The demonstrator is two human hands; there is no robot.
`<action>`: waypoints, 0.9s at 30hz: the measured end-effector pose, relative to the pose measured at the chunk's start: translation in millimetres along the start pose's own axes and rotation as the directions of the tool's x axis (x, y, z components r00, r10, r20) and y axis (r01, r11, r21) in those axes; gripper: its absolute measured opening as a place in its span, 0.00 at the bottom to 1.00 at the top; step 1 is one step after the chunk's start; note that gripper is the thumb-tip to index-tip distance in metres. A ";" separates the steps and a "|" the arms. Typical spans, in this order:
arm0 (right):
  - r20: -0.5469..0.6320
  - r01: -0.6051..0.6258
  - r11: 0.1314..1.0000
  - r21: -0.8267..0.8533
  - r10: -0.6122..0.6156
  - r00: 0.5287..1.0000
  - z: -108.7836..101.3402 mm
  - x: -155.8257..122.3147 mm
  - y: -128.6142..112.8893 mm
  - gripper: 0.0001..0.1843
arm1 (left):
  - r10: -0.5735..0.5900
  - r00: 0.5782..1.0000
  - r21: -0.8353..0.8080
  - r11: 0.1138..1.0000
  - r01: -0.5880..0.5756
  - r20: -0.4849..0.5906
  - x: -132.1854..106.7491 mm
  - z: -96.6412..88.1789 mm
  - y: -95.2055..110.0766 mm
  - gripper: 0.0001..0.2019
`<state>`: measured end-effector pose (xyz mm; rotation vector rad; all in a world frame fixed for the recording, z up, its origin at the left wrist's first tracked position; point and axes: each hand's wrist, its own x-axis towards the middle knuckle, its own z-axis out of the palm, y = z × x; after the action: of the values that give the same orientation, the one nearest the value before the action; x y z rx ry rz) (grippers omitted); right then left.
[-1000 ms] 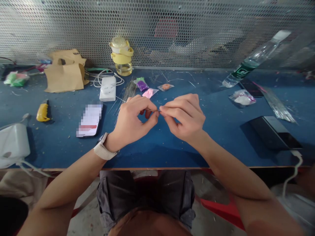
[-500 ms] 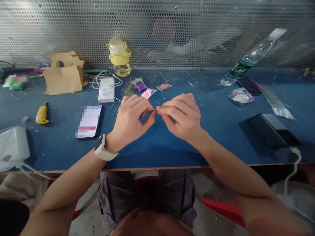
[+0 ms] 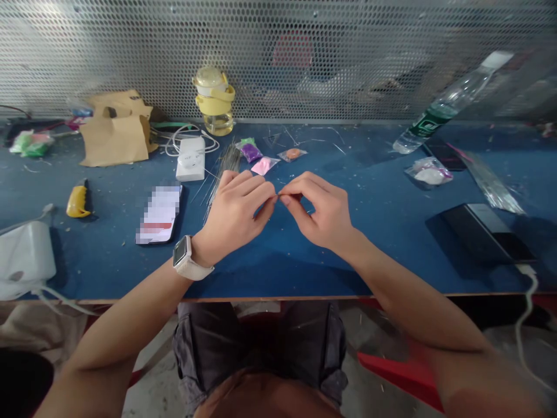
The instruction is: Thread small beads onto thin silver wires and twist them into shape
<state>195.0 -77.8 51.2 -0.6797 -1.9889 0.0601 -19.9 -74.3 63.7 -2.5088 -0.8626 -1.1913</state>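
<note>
My left hand is closed in a pinch, thumb against forefinger, above the blue table. Facing it, my right hand pinches too, its fingertips almost touching the left ones. Between them runs a thin wire, of which only a tiny bit shows; the fingers hide the rest. Behind my left hand lies a bundle of thin metal wires. Small bags of purple clay, pink clay and orange clay lie just beyond the hands.
On the left are a phone, a yellow cutter, a white power bank and a paper bag. A yellow-lidded cup stands against the perforated metal screen. To the right are a tilted water bottle and a black box-shaped device.
The fingertips of both hands have drawn closer, so less wire shows between them. My right hand's fingers have curled more. The whole view has shifted slightly.
</note>
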 end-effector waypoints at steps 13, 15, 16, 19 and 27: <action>-0.133 0.101 0.981 -0.168 -0.124 0.983 12.6 -3.9 7.5 0.06 | -0.149 0.989 -0.042 0.988 0.148 -0.018 -1.5 2.1 2.3 0.11; -0.158 0.133 0.967 -0.216 -0.169 0.973 14.6 -4.7 11.6 0.07 | -0.233 0.972 -0.121 0.965 0.232 0.005 0.0 -0.5 5.3 0.08; -0.165 0.149 0.961 -0.234 -0.190 0.968 15.1 -5.0 13.8 0.08 | -0.275 0.961 -0.173 0.946 0.275 0.024 0.9 -1.8 6.6 0.08; -0.170 0.194 0.942 -0.274 -0.246 0.954 15.6 -5.6 19.9 0.10 | -0.375 0.923 -0.343 0.859 0.380 0.083 3.6 -5.3 8.5 0.07; -0.107 0.146 0.979 -0.145 -0.163 0.981 13.1 -6.0 20.9 0.07 | -0.398 0.888 -0.468 0.754 0.460 0.231 10.0 -14.9 1.6 0.08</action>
<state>195.4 -60.0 33.0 -0.5983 -1.9366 -0.2072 -23.3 -78.0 81.0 -2.9167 -1.3731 -1.6096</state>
